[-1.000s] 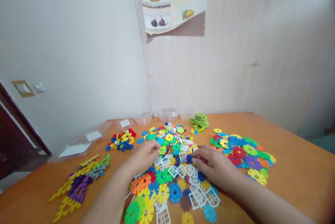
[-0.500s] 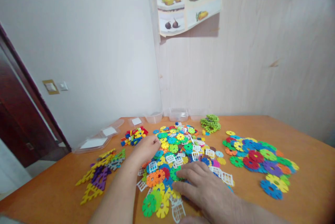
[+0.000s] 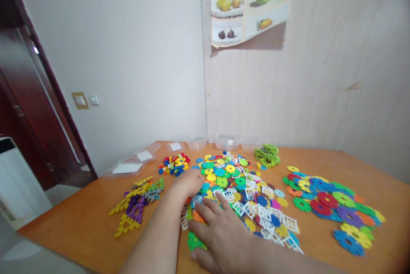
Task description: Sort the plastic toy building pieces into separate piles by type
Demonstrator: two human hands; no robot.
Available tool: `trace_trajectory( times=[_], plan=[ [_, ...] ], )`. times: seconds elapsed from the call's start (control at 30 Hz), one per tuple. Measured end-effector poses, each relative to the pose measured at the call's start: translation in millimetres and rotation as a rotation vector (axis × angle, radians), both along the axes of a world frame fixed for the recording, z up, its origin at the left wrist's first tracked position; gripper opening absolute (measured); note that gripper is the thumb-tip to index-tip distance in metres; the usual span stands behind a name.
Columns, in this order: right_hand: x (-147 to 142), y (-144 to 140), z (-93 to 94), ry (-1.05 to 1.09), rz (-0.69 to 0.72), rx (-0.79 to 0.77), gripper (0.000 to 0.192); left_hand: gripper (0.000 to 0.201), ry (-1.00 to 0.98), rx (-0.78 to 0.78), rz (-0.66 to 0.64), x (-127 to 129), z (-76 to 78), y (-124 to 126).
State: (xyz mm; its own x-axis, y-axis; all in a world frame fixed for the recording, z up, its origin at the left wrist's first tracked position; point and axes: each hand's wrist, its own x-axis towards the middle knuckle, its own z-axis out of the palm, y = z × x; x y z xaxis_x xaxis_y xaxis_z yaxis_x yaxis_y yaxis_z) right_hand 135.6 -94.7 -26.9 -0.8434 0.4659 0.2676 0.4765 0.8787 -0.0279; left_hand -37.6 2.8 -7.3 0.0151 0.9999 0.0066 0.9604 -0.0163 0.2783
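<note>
Apparently, a step of raking through pieces is in hand — the mixed pile [image 3: 221,182] on the table [image 3: 85,222] is covered at its near left part by the right hand [image 3: 222,233], palm down, fingers spread. The left hand [image 3: 190,182] is held curled at the pile's left side; whether anything is pinched there cannot be told. White lattice pieces [image 3: 264,213] are strewn to the right. For one piece to be lifted, the spread fingers would need to be drawn together.

A paper sheet of painted fruit [image 3: 248,13] hangs on the pale wood-grained wall [image 3: 307,94]; a dark-red wooden door [image 3: 35,107] stands far left, behind a white boxy object [image 3: 21,184].
</note>
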Motion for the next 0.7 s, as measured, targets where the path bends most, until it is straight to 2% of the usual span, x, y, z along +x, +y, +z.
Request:
trace_trajectory(
  times=[0.23, 0.5, 0.7],
  plan=[
    [13.8, 9.0, 4.4, 0.024, -0.169, 0.028, 0.028, 0.018, -0.123, 0.078, -0.025, 0.2, -12.4, 9.8],
    [44.3, 34.5, 3.3, 0.134, -0.307, 0.021, 0.029, 0.013, -0.210, 0.106, -0.110, 3.2, -14.6, 10.4],
    [71.8, 52.8, -1.3, 0.282, -0.512, -0.055, 0.024, 0.013, -0.217, 0.102, -0.130, 5.0, -11.7, 8.2]
  ],
)
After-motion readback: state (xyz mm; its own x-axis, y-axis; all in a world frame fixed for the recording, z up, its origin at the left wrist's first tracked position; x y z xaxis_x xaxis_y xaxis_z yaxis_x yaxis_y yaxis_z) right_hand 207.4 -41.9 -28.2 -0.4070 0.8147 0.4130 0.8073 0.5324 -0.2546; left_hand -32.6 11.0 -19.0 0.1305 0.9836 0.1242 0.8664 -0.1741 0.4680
